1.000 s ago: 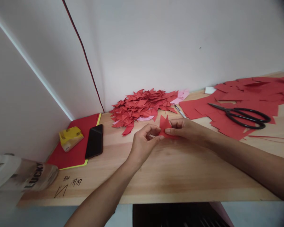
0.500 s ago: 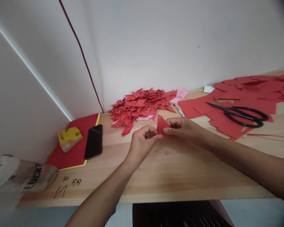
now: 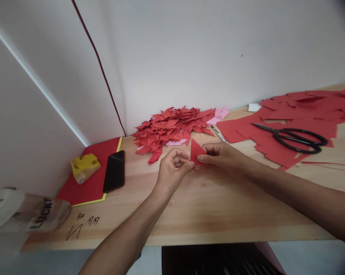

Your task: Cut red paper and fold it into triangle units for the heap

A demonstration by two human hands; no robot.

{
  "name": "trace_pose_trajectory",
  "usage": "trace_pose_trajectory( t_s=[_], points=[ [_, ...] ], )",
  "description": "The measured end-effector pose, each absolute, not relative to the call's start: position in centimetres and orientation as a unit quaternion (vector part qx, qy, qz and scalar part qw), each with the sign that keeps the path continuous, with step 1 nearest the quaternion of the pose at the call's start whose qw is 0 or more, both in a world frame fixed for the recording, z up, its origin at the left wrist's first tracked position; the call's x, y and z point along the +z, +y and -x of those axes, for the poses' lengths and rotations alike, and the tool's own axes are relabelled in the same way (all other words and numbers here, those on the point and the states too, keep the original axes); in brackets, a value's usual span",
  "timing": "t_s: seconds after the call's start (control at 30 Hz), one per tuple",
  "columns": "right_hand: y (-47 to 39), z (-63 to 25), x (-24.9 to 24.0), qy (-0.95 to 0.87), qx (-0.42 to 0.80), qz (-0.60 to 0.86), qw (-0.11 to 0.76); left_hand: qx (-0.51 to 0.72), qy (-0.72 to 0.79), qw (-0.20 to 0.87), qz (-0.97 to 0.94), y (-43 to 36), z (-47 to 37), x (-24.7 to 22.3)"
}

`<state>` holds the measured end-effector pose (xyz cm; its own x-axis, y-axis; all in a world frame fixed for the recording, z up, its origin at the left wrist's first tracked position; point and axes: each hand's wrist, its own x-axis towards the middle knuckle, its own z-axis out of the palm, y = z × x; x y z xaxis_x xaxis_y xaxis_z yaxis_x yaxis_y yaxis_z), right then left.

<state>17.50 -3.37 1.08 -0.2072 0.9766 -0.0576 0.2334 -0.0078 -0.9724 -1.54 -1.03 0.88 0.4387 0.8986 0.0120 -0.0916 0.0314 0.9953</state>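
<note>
Red paper triangle, tip pointing away; right hand nearer, pinching its right side; left hand curled at left edge, grip unclear.

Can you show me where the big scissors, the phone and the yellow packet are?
Scissors [image 3: 297,143]: head view, on the black handles' middle bar.
Phone [image 3: 114,171]: head view, middle of its dark screen.
Yellow packet [image 3: 85,163]: head view, on its yellow side.

The tabletop is smooth, pale grained wood with a soft sheen. The folded pile and loose sheets are matt paper; the scissors look metal, with glossy black handles. The phone is dark and smooth.
</note>
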Motion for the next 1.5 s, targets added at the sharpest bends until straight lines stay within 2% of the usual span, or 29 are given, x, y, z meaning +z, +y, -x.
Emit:
trace_pose_trajectory(
  t_s=[0.17,0.47,0.7,0.97,1.2,1.33,1.5],
  points=[
    [-3.2,-17.6,0.9,-0.611,0.486,0.508,0.364,0.391,0.353,0.629,-0.572,-0.9,1.6,0.9],
    [-3.2,-17.4,0.9,-0.635,0.448,0.513,0.364,0.3,0.364,0.63,-0.617,-0.8,1.7,0.9],
    [-3.4,-17.1,1.0,-0.614,0.518,0.465,0.373,0.255,0.385,0.635,-0.62,-1.5,1.2,1.4],
    [-3.5,-17.9,1.8,-0.571,0.498,0.508,0.41,0.32,0.391,0.589,-0.631,-0.8,1.8,1.1],
    [-3.4,-18.4,1.8,-0.586,0.515,0.51,0.364,0.376,0.39,0.502,-0.675,-0.1,2.2,0.8],
    [-3.3,-18.3,1.7,-0.678,0.427,0.507,0.319,0.363,0.379,0.462,-0.715,-0.4,2.1,1.2],
    [-3.6,-17.7,1.3,-0.734,0.323,0.5,0.327,0.324,0.375,0.47,-0.731,-0.7,1.9,1.2]
  ],
)
